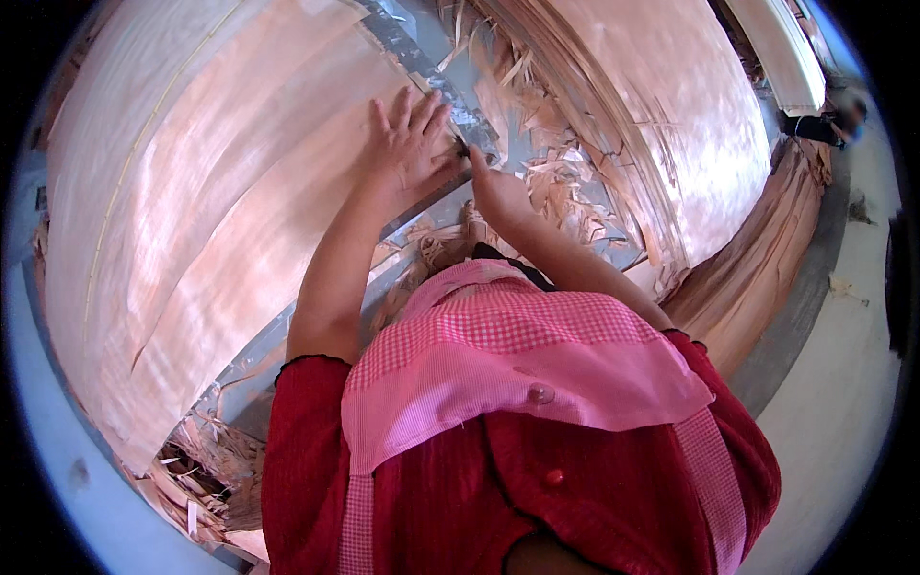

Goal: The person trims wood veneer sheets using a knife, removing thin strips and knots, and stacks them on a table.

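My left hand point(412, 144) lies with fingers spread and flat on a wide sheet of pale pinkish wood veneer point(220, 192), at its right corner beside a worn metal strip point(412, 48). My right hand point(496, 195) is closed around a small dark blade point(463, 146), probably a knife, whose tip is at the sheet's edge by the strip, just right of my left hand. The blade's handle is hidden in my fingers. A long thin yellow line point(129, 163) runs along the left part of the sheet.
Stacks of veneer point(690, 134) stand across a gap at the right, with long folded sheets point(747, 278) below them. Torn scraps point(565, 182) litter the gap and lower left. A pale floor strip point(843, 307) runs along the right. A person point(815, 126) is at the upper right.
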Demonstrator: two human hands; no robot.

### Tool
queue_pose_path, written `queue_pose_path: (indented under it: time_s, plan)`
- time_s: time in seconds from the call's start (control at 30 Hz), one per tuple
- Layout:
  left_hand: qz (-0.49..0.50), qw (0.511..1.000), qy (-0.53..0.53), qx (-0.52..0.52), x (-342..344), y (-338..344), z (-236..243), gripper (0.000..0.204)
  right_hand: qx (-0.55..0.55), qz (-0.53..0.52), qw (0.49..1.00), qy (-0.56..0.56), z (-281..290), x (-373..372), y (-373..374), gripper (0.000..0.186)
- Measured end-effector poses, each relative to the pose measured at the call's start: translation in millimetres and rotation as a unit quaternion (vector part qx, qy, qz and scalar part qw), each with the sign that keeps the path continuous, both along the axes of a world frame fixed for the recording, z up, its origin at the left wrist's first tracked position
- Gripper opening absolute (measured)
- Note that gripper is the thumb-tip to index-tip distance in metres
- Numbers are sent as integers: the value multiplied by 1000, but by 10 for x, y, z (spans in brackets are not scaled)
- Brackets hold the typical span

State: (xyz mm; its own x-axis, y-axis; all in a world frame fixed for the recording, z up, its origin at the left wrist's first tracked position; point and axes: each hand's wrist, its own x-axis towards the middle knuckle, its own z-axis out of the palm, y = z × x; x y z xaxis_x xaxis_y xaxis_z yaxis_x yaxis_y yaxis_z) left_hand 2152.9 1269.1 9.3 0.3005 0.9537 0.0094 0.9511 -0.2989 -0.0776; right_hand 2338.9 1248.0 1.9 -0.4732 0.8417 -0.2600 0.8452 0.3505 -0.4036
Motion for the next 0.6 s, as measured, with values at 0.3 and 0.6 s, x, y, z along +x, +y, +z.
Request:
queue_pose_path:
  time_s: [0.3, 0.6]
  plan:
    - [6, 997, -77, 27, -37, 15, -82, 77, 32, -67, 996, 42, -87, 870, -518, 53]
    - [42, 967, -237, 82, -103, 35, -285, 70, -1, -165, 982, 86, -48, -222, 563, 38]
